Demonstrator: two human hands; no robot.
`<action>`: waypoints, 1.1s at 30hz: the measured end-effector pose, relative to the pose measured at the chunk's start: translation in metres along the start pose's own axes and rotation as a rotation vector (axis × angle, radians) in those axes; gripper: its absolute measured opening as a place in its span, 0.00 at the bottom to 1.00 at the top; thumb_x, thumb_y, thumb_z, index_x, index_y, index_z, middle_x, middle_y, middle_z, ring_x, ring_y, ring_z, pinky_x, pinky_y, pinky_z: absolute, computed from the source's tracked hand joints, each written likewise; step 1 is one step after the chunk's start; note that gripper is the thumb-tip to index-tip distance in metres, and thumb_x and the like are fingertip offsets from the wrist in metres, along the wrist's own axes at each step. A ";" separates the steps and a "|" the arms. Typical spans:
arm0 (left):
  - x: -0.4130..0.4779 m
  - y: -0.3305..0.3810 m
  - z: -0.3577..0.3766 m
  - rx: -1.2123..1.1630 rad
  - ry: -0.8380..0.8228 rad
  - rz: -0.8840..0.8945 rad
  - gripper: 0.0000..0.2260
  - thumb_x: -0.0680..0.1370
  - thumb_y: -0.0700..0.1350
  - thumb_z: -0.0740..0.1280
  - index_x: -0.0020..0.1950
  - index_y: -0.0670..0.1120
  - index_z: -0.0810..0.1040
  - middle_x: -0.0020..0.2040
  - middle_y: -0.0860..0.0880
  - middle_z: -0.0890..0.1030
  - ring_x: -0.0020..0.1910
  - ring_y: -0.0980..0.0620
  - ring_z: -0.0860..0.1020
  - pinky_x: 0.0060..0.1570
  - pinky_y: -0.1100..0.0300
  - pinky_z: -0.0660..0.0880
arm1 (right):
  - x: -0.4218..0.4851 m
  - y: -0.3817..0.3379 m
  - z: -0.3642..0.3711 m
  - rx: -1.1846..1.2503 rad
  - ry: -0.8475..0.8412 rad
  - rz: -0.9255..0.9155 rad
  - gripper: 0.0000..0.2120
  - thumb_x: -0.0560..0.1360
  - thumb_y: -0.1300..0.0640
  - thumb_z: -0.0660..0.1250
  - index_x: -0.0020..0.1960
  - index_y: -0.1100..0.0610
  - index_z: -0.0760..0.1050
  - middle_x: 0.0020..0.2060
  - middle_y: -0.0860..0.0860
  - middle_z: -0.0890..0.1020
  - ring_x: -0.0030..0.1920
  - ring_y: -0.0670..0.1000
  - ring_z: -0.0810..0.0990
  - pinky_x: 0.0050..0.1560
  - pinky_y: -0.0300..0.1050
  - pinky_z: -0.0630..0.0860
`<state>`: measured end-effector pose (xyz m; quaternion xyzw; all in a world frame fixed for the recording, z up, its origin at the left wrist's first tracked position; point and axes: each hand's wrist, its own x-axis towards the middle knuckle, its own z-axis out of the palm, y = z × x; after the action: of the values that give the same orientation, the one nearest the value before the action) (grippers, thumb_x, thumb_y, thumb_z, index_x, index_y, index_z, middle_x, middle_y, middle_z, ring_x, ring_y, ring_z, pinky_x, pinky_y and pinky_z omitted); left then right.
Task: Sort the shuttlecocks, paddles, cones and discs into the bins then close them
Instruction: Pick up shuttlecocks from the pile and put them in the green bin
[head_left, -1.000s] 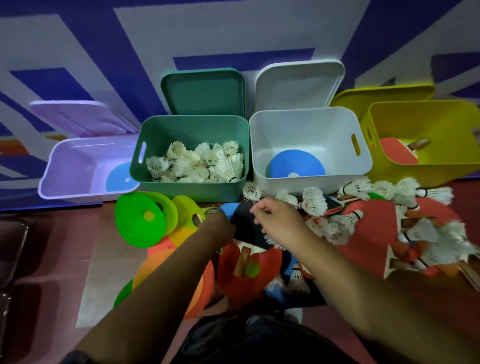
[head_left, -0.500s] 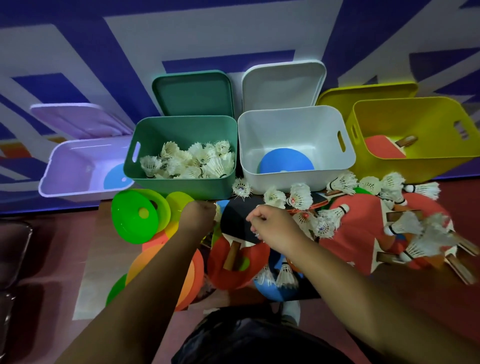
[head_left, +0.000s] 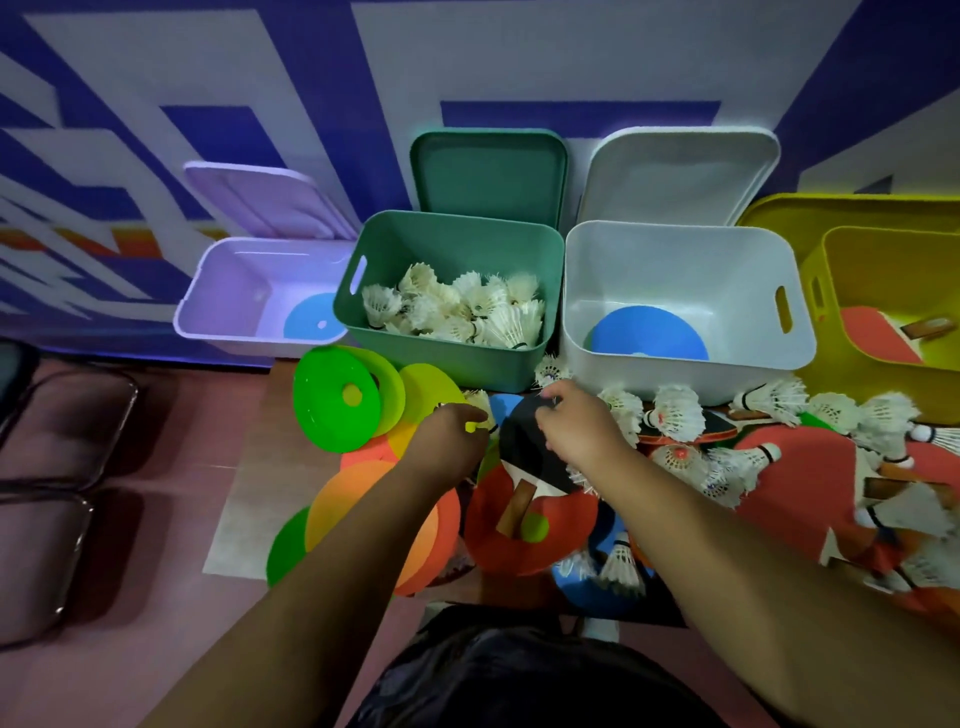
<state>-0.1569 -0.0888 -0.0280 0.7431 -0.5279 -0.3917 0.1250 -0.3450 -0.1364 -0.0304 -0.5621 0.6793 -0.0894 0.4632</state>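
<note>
Four bins stand open in a row against the wall, their lids propped behind them. The lilac bin (head_left: 187, 312) holds one blue round marker (head_left: 311, 322). The green bin (head_left: 441, 364) holds a heap of shuttlecocks (head_left: 467, 312). The white bin (head_left: 675, 374) holds one large blue disc (head_left: 649, 332), and the yellow bin (head_left: 857, 379) holds a red paddle (head_left: 878, 338). In front of them lies the unsorted pile: green discs (head_left: 332, 400) and orange discs (head_left: 353, 509) on the left, a black paddle (head_left: 524, 441) and a red-faced paddle (head_left: 530, 525) in the middle, and loose shuttlecocks (head_left: 675, 415) spread across more red paddles to the right. The left hand (head_left: 452, 447) has its fingers curled round a shuttlecock (head_left: 479, 404), yellow-green cork at the fingertips and feathers pointing at the green bin just beyond. A second ago this hand was low in the pile by the blue disc edge with no shuttlecock showing; it has since come up with one. The right hand (head_left: 582, 431) remains at the far edge of the black paddle, fingertips drawn together; whether they pinch a shuttlecock or the paddle rim cannot be told. Judgement: one more shuttlecock is ready to drop into the green bin. The sorting is at an early stage, with most paddles, discs and many shuttlecocks still out and every lid off.
</note>
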 end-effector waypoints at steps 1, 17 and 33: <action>0.003 0.002 0.001 0.023 -0.008 0.020 0.17 0.80 0.44 0.69 0.69 0.45 0.81 0.63 0.41 0.84 0.60 0.42 0.83 0.58 0.52 0.78 | 0.005 0.001 0.000 0.011 0.019 0.024 0.19 0.74 0.49 0.62 0.65 0.42 0.75 0.52 0.53 0.85 0.50 0.59 0.86 0.53 0.58 0.85; 0.074 0.038 0.034 0.389 -0.176 -0.094 0.19 0.83 0.49 0.62 0.67 0.38 0.76 0.67 0.38 0.76 0.71 0.38 0.71 0.75 0.46 0.65 | 0.031 -0.012 -0.013 0.099 -0.086 0.212 0.28 0.79 0.57 0.62 0.79 0.45 0.70 0.54 0.56 0.84 0.48 0.57 0.87 0.48 0.54 0.87; 0.089 0.014 0.021 0.383 -0.187 -0.122 0.11 0.78 0.42 0.65 0.52 0.39 0.85 0.52 0.39 0.85 0.53 0.39 0.83 0.43 0.55 0.72 | 0.041 0.011 -0.008 0.098 -0.026 0.141 0.38 0.70 0.58 0.56 0.80 0.53 0.68 0.78 0.56 0.70 0.71 0.61 0.78 0.71 0.63 0.75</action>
<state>-0.1700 -0.1680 -0.0735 0.7443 -0.5561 -0.3582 -0.0920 -0.3557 -0.1702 -0.0545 -0.4906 0.7058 -0.0824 0.5044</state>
